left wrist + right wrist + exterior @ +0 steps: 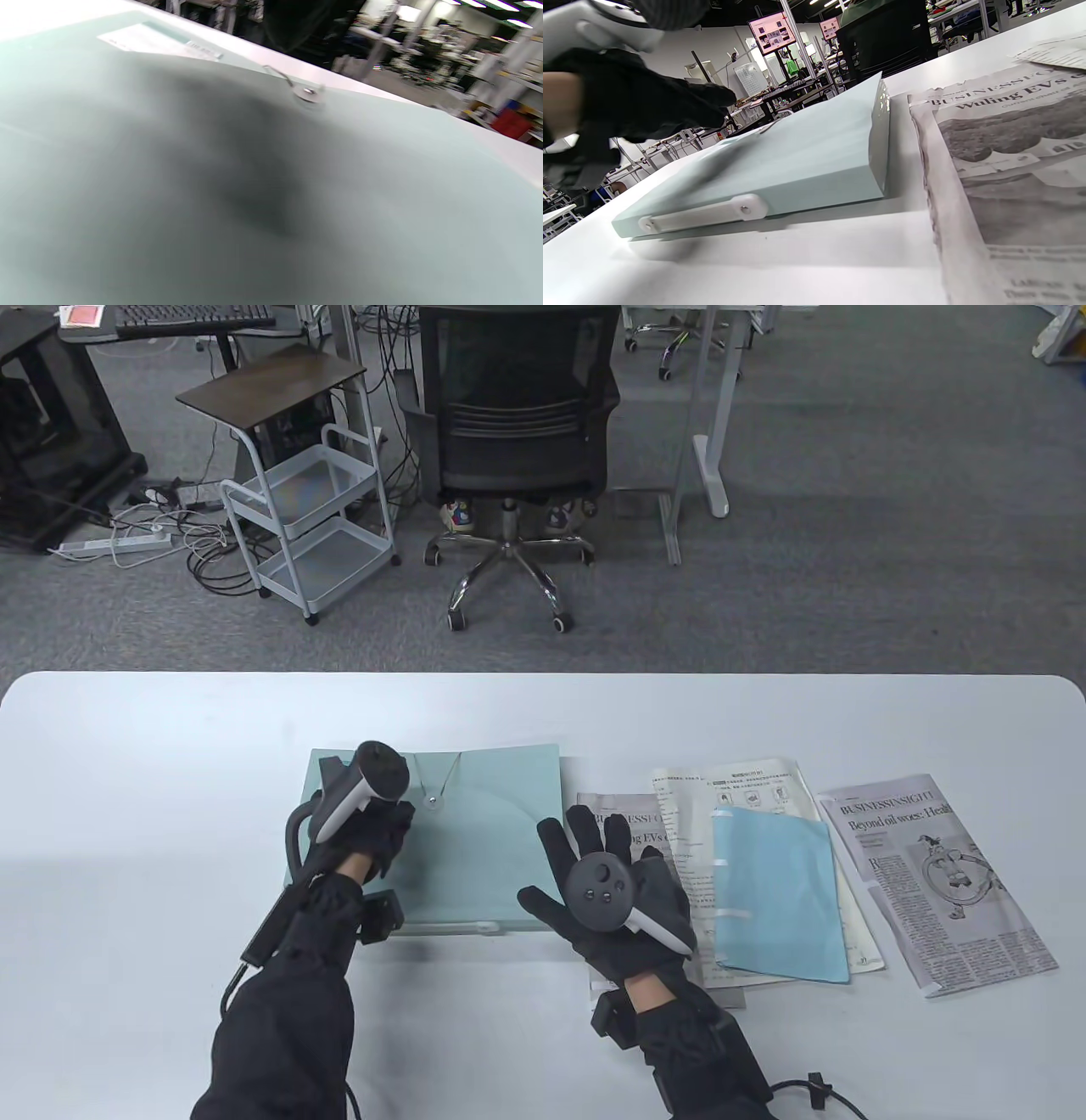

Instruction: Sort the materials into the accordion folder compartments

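Observation:
A pale green accordion folder [484, 848] lies closed and flat on the white table [153, 780], its elastic loop hooked on a round button [434, 802]. My left hand [386, 836] rests on the folder's left part, fingers pointing toward the button. My right hand [607, 857] hovers with fingers spread over the folder's right edge and a newspaper page [628, 827]. In the left wrist view the folder's cover [382, 178] fills the frame, with the button [307, 92] ahead. The right wrist view shows the folder's front edge and white handle [704, 214], with my left hand [649, 106] above.
Right of the folder lie a printed sheet [747, 793], a light blue sleeve [776, 895] on top of it, and another newspaper page [937, 878]. Beyond the table's far edge stand an office chair [513, 441] and a white cart [305, 526].

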